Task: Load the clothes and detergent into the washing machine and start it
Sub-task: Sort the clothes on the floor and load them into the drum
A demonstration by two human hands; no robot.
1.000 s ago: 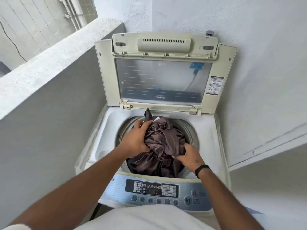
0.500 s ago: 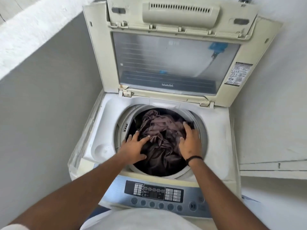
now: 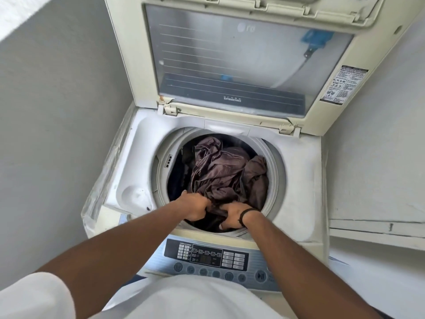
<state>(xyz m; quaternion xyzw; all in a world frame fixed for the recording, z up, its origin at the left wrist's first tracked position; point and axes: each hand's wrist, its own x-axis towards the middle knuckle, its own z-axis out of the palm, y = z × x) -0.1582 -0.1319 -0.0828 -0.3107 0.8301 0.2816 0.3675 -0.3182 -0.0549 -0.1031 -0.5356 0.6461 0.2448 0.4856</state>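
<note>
- The washing machine (image 3: 299, 180) stands in a narrow corner, a grey wall (image 3: 57, 111) close along its left side and a pale wall (image 3: 379, 146) close on its right
- Its lid (image 3: 230, 65) is propped upright at the back, so the round drum opening (image 3: 273, 171) is fully open from above
- The clothes (image 3: 220, 173), a crumpled brown-purple heap over darker fabric, lie inside the drum, below the rim, with a dark gap along the left side
- Both hands reach in over the near edge of the opening, just above the control panel (image 3: 207, 256)
- The left hand (image 3: 194, 207) has its fingers curled into the cloth at the near side; the right hand (image 3: 231, 215), a black band on its wrist, grips the same fold just beside it
- Half a second ago both hands lay flat and spread on top of the heap; now they are drawn together, clutching fabric at the near rim
- The camera has come closer and looks more steeply down; the lid's top edge is cut off
</note>
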